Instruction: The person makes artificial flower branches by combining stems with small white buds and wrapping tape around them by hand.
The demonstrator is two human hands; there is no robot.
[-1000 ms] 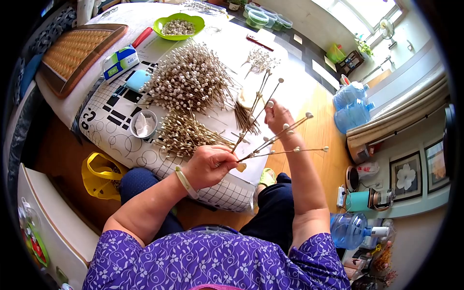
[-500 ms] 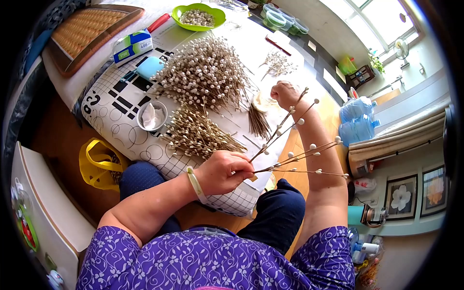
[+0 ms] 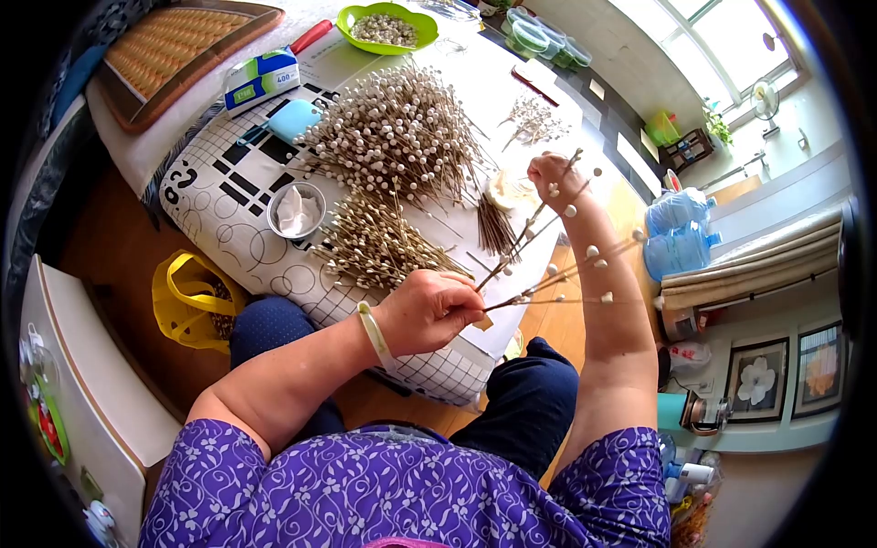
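My left hand (image 3: 429, 310) is closed, pinching the lower ends of several thin brown stems with white buds (image 3: 534, 297) that fan out to the right. Beyond them my right hand (image 3: 552, 175) has its fingers curled in; whether it holds anything is hidden. Close by it lie a pale round item (image 3: 505, 190) and a bundle of bare brown stems (image 3: 495, 228). A big heap of white-budded stems (image 3: 402, 132) covers the table's middle. Nearer my left hand is a smaller pile of budded stems (image 3: 375, 242), with a cup of white material (image 3: 297, 210) beside it.
A green bowl of white buds (image 3: 387, 29), a tissue pack (image 3: 261, 80) and a light blue item (image 3: 293, 120) stand on the table (image 3: 247, 219). A yellow bag (image 3: 183, 301) is at lower left. Large blue water bottles (image 3: 678, 233) stand at the right.
My right hand has moved up and away from my left hand, its fingers now curled. My left hand has shifted right with the stems. The view has turned slightly.
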